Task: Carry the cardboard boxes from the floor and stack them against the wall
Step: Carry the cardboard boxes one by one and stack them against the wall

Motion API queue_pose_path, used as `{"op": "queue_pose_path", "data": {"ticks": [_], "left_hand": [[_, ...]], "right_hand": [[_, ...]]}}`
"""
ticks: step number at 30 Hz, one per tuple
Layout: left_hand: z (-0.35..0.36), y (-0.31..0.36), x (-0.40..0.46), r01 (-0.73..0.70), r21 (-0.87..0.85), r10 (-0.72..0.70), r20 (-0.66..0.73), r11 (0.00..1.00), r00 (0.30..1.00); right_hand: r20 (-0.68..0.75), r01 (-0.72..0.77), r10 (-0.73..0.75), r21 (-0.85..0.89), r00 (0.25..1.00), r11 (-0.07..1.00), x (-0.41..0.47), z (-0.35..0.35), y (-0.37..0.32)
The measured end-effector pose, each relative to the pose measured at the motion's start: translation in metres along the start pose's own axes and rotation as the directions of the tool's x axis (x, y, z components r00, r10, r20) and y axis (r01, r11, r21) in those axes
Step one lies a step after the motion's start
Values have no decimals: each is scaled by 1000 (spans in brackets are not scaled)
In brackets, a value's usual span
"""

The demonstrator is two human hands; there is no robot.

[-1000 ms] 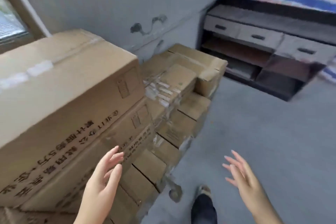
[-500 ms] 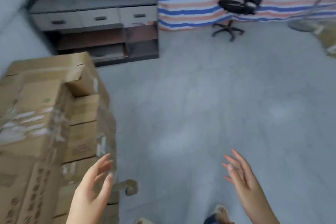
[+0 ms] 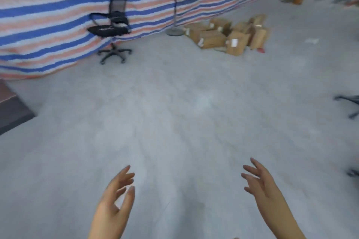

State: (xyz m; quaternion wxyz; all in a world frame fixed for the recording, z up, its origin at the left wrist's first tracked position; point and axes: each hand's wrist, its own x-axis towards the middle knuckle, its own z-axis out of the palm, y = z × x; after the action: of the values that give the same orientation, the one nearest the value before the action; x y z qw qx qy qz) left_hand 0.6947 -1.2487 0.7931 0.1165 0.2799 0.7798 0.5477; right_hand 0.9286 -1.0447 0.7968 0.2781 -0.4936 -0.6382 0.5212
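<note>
Several brown cardboard boxes [image 3: 227, 34] lie in a loose heap on the grey floor at the far side of the room, beside a striped tarp. My left hand [image 3: 114, 202] and my right hand [image 3: 260, 186] are raised low in the frame, palms facing each other, fingers straight and spread. Neither hand holds anything. Both hands are far from the boxes. The stacked boxes by the wall are out of view.
A black office chair [image 3: 111, 27] stands against the blue, white and pink striped tarp [image 3: 48, 15]. A floor stand [image 3: 175, 31] rises next to the boxes. A dark cabinet corner [image 3: 11, 110] shows at the left edge, another chair base [image 3: 349, 103] at the right. Bare grey floor [image 3: 184, 103] stretches between.
The view has swung right, away from the stacked boxes and the drawer cabinet, to the open floor and the far heap of boxes. Both hands stay raised and hold nothing.
</note>
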Motion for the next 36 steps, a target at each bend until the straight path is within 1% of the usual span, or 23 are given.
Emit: {"op": "queue_pose_path", "data": {"ticks": [2, 4, 6, 9, 12, 14, 17, 22, 25, 28, 31, 34, 36], "left_hand": [[31, 18, 22, -51, 29, 49, 87, 998, 995], [57, 27, 45, -73, 31, 68, 155, 997, 986], [82, 33, 64, -72, 27, 65, 216, 997, 974], [118, 38, 92, -65, 29, 54, 290, 997, 956], [153, 37, 130, -34, 20, 26, 321, 999, 947], [174, 36, 163, -18, 11, 13, 329, 1000, 944], [205, 41, 228, -28, 1, 26, 315, 1000, 949], [259, 72, 347, -112, 5, 106, 306, 994, 946], [300, 90, 407, -130, -19, 128, 368, 991, 921], [347, 106, 447, -133, -22, 129, 438, 991, 890], [396, 113, 481, -119, -15, 111, 491, 993, 864], [449, 116, 516, -113, 12, 91, 508, 994, 857], [487, 122, 540, -98, 19, 76, 493, 995, 866]], "right_hand": [[-89, -17, 22, 58, 996, 998, 14, -25, 7], [-153, -63, 79, 110, 985, 992, 25, -40, 17], [-191, -120, 148, 150, 970, 981, 34, -49, 28], [-200, -187, 223, 182, 954, 965, 54, -54, 39], [-204, -229, 265, 186, 942, 955, 94, -56, 43], [-224, -219, 256, 179, 940, 959, 133, -58, 37], [-276, -157, 201, 175, 940, 972, 208, -62, 16], [-315, -42, 92, 163, 945, 986, 332, -69, -29], [-326, -27, 72, 140, 943, 990, 388, -71, -43], [-337, -74, 128, 168, 933, 983, 428, -79, -40], [-360, -144, 219, 223, 907, 964, 468, -95, -27], [-387, -196, 300, 286, 872, 938, 522, -121, -13], [-385, -213, 327, 309, 863, 927, 567, -144, -7]]}}
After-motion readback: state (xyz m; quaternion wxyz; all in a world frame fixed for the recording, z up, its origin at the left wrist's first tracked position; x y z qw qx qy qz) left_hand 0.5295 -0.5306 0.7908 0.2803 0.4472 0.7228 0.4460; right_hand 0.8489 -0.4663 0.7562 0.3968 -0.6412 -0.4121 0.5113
